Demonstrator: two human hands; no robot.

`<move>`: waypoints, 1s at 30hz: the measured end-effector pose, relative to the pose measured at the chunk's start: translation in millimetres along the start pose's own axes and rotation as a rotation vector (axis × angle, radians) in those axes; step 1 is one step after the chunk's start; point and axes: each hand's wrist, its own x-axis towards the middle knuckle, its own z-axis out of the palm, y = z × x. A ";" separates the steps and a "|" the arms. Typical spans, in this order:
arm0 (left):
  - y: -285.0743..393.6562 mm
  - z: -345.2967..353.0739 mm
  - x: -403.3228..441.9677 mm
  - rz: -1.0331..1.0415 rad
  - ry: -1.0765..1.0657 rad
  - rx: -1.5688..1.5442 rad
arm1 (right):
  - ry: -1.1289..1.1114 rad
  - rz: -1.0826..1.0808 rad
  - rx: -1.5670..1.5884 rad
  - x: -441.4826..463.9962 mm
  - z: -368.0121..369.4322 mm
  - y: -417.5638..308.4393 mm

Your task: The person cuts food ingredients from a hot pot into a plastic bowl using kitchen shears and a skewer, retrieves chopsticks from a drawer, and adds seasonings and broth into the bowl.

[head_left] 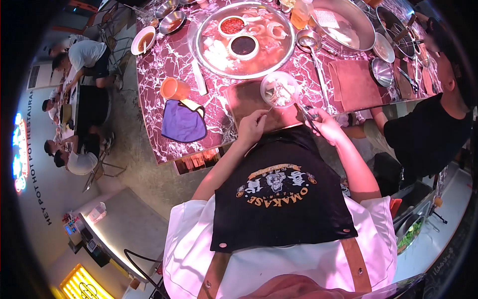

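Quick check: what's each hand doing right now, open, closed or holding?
Left hand: fingers curled near the bowl; can't tell whether it holds anything.
Right hand: closed, holding scissors.

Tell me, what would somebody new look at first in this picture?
Probably the big round tray at the top middle, with red sauce and dark sauce inside. Just below it, the right hand points scissors toward a small clear bowl, with the left hand close by. Next might come the bright purple cloth on the left part of the table.
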 end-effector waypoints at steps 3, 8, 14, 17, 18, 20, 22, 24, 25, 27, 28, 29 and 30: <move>-3.1 1.4 -0.7 0.001 0.007 0.000 | -0.010 -0.017 -0.139 4.0 -3.3 -6.4; -6.6 2.8 1.6 -0.046 0.009 -0.072 | -0.082 -0.075 -0.218 11.3 -12.2 -15.2; -5.5 -13.4 -7.3 -0.120 0.025 -0.031 | -0.010 -0.133 -0.285 12.2 -19.0 -22.3; -9.2 -12.3 -7.3 -0.118 0.010 -0.009 | 0.019 -0.162 -0.486 15.3 -25.2 -16.6; -8.8 -11.1 -4.9 -0.109 0.005 -0.003 | 0.049 -0.152 -0.608 7.1 -20.4 -31.5; -6.0 -10.6 -0.1 -0.131 -0.013 0.017 | 0.089 -0.139 -0.758 0.5 -16.2 -49.4; -1.1 -13.3 0.7 -0.147 -0.027 0.045 | 0.102 -0.133 -0.813 0.1 -13.3 -58.5; 6.5 -18.8 1.7 -0.152 -0.042 0.079 | 0.096 -0.112 -0.833 0.7 -10.9 -68.2; 10.6 -23.6 3.9 -0.135 -0.027 0.115 | 0.094 -0.101 -0.843 1.9 -11.5 -71.8; 17.7 -35.7 6.7 -0.108 0.002 0.187 | 0.043 -0.096 -0.722 20.0 -26.5 -57.1; 19.9 -39.6 11.0 -0.095 -0.005 0.210 | 0.015 -0.093 -0.660 26.5 -29.7 -55.4; 20.6 -43.8 19.9 -0.082 -0.011 0.233 | 0.008 -0.077 -0.694 32.5 -33.5 -54.2; 20.1 -46.3 29.0 -0.067 -0.016 0.256 | 0.002 -0.063 -0.729 36.2 -35.3 -58.3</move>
